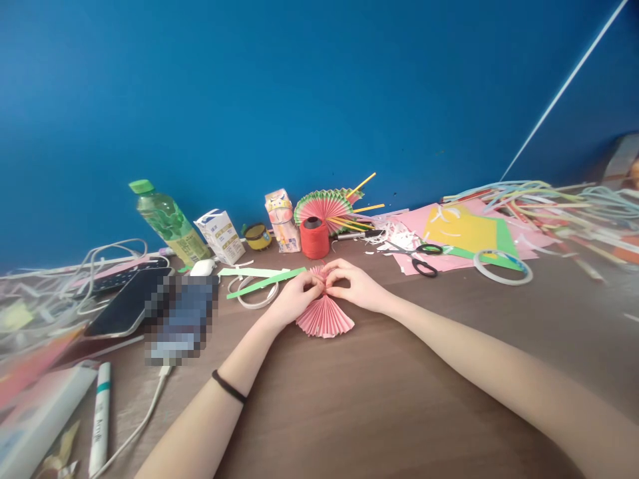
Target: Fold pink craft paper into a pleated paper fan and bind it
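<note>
A pink pleated paper fan (325, 318) rests on the brown table, pinched narrow at its middle and flared toward me and away. My left hand (298, 297) is closed with thumb and finger on the pinched middle from the left. From the right, my right hand (351, 285) pinches the same spot, its fingers curled over the far half. The fingertips hide the centre of the pleats. Just beyond stands a red spool of thread (314, 239). Green paper strips (264, 283) and a roll of tape (254, 297) lie beside my left hand.
Behind the spool leans a pink-and-green paper fan (327, 204) with yellow sticks. Black-handled scissors (425, 259), coloured paper (462, 229) and a tape roll (503, 267) are right. At left are a green bottle (172, 223), a carton (219, 236), a phone (184, 316) and a marker (100, 419).
</note>
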A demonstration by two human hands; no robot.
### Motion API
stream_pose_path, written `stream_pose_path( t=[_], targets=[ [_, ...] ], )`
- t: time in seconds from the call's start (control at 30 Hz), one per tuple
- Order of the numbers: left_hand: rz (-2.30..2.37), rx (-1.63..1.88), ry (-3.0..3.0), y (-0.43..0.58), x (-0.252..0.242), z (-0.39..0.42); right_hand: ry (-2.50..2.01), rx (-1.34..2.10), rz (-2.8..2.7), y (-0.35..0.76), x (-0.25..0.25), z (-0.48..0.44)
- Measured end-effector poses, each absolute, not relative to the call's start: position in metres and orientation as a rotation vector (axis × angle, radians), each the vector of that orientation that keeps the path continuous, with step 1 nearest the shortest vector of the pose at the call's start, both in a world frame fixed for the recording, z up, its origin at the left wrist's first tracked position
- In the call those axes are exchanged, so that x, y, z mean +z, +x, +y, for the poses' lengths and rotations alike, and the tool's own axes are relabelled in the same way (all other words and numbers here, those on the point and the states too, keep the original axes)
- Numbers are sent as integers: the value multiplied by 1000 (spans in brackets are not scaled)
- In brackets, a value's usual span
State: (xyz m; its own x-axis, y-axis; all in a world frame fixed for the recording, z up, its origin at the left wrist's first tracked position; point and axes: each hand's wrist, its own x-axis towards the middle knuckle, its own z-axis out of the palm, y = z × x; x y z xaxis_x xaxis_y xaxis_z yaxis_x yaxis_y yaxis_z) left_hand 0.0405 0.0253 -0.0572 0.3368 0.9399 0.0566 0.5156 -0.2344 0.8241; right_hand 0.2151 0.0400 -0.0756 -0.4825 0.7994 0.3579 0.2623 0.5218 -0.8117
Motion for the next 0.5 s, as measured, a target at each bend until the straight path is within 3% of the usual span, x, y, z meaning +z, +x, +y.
stream_pose_path(
  t=[0.5],
  targets=[
    [1235,737,1913,40,-59,27,-851,955,-1963,215,-76,41]
  ],
)
